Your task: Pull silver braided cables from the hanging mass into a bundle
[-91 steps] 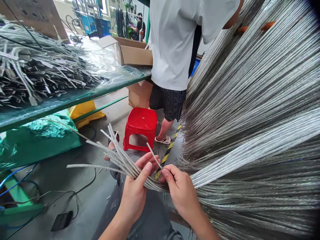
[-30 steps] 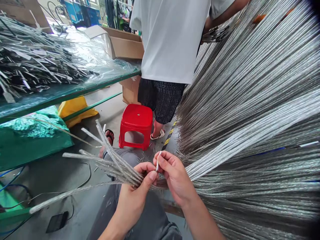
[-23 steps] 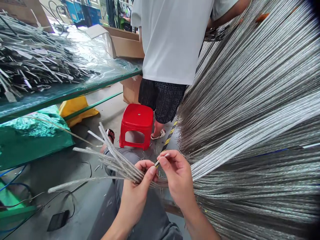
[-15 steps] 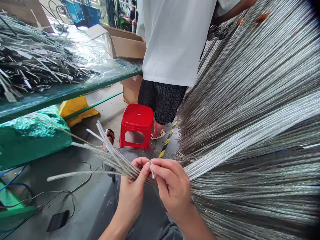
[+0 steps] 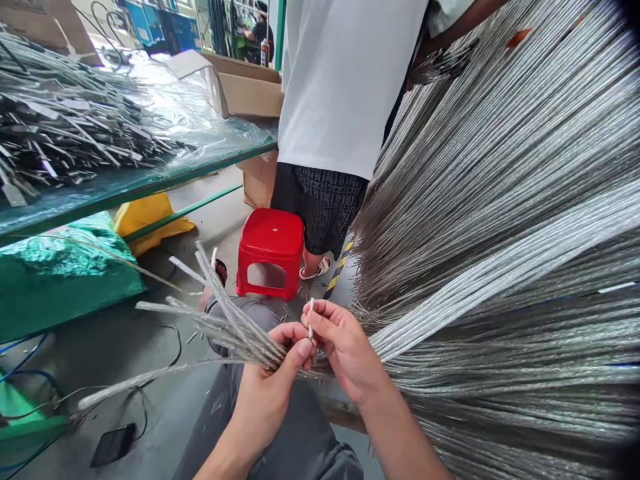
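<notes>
A bundle of silvery braided cables (image 5: 240, 327) runs across my lap, its loose ends fanned out to the left. My left hand (image 5: 270, 387) is closed around this bundle, with thumb and forefinger meeting at its right side. Just beside them, my right hand (image 5: 347, 350) pinches a short whitish strand end (image 5: 311, 319) that stands nearly upright between the fingers. The lower part of that strand is hidden by my fingertips. Right of my hands, a lighter band of cables (image 5: 450, 303) stretches up to the right edge.
A great mass of hanging or laid-out cables (image 5: 500, 133) fills the right. Ahead stand a red stool (image 5: 273, 233) and a person in a white shirt (image 5: 335, 87). At left, a table (image 5: 215, 150) bears cut strips (image 5: 75, 127) and a cardboard box (image 5: 247, 90).
The whitish strand end has swung from pointing down to pointing up. My right hand has turned with it, its fingers now higher. The bundle's loose ends have shifted slightly.
</notes>
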Tool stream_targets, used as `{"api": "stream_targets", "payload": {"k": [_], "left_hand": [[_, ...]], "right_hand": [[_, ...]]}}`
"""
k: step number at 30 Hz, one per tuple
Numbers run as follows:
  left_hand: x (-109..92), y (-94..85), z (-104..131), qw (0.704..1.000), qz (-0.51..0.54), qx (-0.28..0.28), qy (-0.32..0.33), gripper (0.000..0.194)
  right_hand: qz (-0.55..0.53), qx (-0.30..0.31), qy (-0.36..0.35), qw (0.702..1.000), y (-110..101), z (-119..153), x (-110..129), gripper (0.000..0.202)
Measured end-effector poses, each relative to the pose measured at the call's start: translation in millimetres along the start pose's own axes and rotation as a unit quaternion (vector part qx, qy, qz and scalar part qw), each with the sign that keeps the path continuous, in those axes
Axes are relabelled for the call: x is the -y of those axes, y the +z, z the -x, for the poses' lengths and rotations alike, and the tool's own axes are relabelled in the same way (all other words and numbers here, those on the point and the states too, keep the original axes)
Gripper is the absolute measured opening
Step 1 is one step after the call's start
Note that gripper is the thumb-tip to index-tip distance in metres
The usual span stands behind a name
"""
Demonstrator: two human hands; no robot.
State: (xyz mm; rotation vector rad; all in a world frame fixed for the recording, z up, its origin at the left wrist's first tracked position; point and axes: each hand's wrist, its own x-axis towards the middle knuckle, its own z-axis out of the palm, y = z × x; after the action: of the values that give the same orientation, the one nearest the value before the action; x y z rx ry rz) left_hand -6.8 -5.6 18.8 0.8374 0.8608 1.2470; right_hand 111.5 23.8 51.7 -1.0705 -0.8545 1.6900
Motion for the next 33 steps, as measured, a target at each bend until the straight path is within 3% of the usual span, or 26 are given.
{"api": "stream_targets", "payload": {"k": [3, 11, 16, 21, 23, 24, 26, 29, 33], "left_hand": [[-2.3, -0.6, 0.0, 1.000, -0.004, -0.002, -0.001, 0.013], [-4.7, 1.2, 0.0, 0.995, 0.068, 0.011, -0.076, 0.017], [-4.4, 1.4, 0.6, 0.994, 0.090, -0.008, -0.069, 0.016], [-2.7, 3.8, -1.6, 0.993, 0.099, -0.054, -0.039, 0.017], [-2.0, 4.2, -2.4, 0.992, 0.094, -0.071, -0.036, 0.019], [-1.7, 4.3, -2.6, 0.993, 0.090, -0.072, -0.036, 0.020], [-1.2, 4.4, -2.3, 0.994, 0.081, -0.064, -0.041, 0.018], [-1.2, 5.2, -1.4, 0.996, 0.068, -0.037, -0.054, 0.017], [-1.9, 6.9, 0.0, 0.995, 0.070, -0.031, -0.062, 0.017]], "right_hand": [[-0.017, -0.005, 0.012, 1.000, -0.8, -2.3, -2.8, 0.029], [0.166, -0.036, -0.166, 0.972, -2.9, 4.9, -0.8, 0.014], [0.362, -0.033, -0.314, 0.877, -5.0, 12.1, 4.7, 0.011], [0.487, -0.052, -0.446, 0.749, -0.5, 21.4, -5.0, 0.023], [0.511, -0.061, -0.476, 0.713, -0.1, 24.2, -11.5, 0.026], [0.510, -0.066, -0.479, 0.711, -0.5, 25.2, -14.0, 0.027], [0.481, -0.082, -0.467, 0.737, -2.0, 26.4, -16.2, 0.026], [0.405, -0.114, -0.403, 0.813, -3.1, 27.1, -13.8, 0.017], [0.225, -0.129, -0.253, 0.932, -0.1, 25.5, -8.9, 0.005]]}}
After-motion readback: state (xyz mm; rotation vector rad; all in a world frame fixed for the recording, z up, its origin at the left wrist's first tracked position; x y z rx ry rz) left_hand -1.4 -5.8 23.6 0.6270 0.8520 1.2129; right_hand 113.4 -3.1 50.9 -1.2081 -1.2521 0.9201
